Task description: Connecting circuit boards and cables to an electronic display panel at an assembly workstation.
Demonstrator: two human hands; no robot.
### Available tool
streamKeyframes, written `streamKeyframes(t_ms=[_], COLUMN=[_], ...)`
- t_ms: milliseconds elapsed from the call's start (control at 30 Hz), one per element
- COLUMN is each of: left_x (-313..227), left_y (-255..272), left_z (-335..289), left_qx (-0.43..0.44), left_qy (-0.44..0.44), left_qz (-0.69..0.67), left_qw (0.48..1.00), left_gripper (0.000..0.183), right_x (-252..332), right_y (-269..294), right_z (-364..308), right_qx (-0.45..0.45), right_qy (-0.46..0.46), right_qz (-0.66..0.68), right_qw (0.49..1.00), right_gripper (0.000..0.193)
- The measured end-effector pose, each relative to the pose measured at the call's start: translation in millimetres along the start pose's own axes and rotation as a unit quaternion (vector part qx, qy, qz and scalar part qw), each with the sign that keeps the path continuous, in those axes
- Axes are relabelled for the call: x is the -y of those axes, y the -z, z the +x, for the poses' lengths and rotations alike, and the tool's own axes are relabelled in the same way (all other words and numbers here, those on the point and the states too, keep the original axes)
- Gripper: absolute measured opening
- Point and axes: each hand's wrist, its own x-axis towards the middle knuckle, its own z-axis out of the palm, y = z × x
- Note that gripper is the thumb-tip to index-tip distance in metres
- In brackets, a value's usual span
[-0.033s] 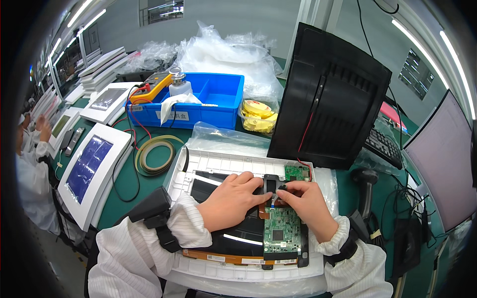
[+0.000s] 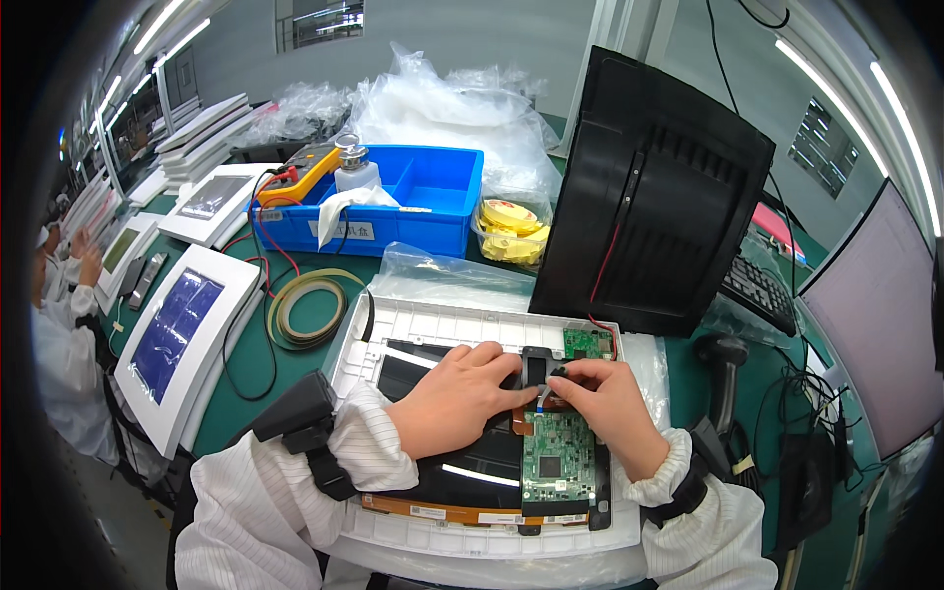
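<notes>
My left hand point(image 2: 457, 398) lies on a black display panel point(image 2: 482, 454) in a white housing point(image 2: 454, 317), its fingers stretched out and its fingertips near a black module point(image 2: 537, 362). My right hand point(image 2: 612, 401) is closed in a pinch on a small black piece point(image 2: 560, 373) beside that module; its kind I cannot make out. A short flat ribbon cable point(image 2: 541, 401) with a blue end runs between both hands to a green circuit board point(image 2: 559, 457). At the upper right of the housing sits a smaller green board point(image 2: 588, 342) with a red wire.
A large black cover point(image 2: 654, 197) stands upright behind the housing. Farther back are a blue bin point(image 2: 442, 216) and a tub of yellow pieces point(image 2: 513, 231). A tape roll point(image 2: 307, 310) lies left, a scanner point(image 2: 723, 379) right. Another person point(image 2: 74, 344) works at far left.
</notes>
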Motion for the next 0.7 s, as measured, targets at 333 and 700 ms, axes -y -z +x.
streamKeyframes(t_ms=[333, 700], left_x=[12, 14], left_y=[2, 1], left_z=[8, 25], left_qx=[-0.023, -0.006], left_qy=[0.015, 0.076], left_qz=[-0.137, -0.273], left_qw=[0.990, 0.959], left_gripper=[0.028, 0.013], right_x=[-3, -8], right_y=[0, -2], right_z=[2, 1], right_qx=[-0.026, -0.023], right_qy=[-0.038, -0.016], right_qz=[0.066, 0.085], right_qw=[0.997, 0.996], right_gripper=[0.017, 0.017])
